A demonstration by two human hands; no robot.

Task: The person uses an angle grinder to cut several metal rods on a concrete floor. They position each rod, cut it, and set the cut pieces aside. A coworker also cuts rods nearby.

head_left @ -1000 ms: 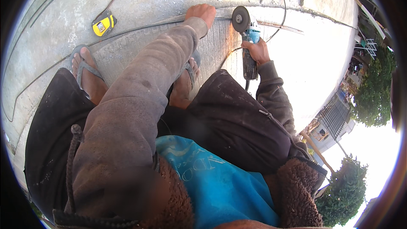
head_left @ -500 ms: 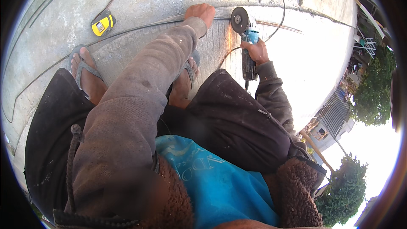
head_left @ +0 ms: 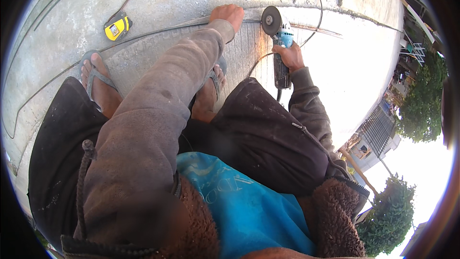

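Note:
My right hand (head_left: 291,58) is wrapped round the body of a teal and black angle grinder (head_left: 281,69). Its dark cutting disc (head_left: 270,20) points away from me, beside a thin dark metal rod (head_left: 158,32) that runs along the concrete. The fingers of my left hand (head_left: 228,16) are closed on that rod, just left of the disc; the hand hides part of it. I cannot tell whether the disc touches the rod. A rust-coloured streak marks the concrete below the disc.
A yellow and black tape measure (head_left: 116,28) lies at the far left. My sandalled left foot (head_left: 98,76) and right foot (head_left: 211,91) stand near the rod. The grinder's black cord (head_left: 259,63) curves beside it. More thin rods (head_left: 316,30) lie right of the disc.
The grinder's disc has shifted very slightly away from me. My left hand stays on the rod, hardly moved.

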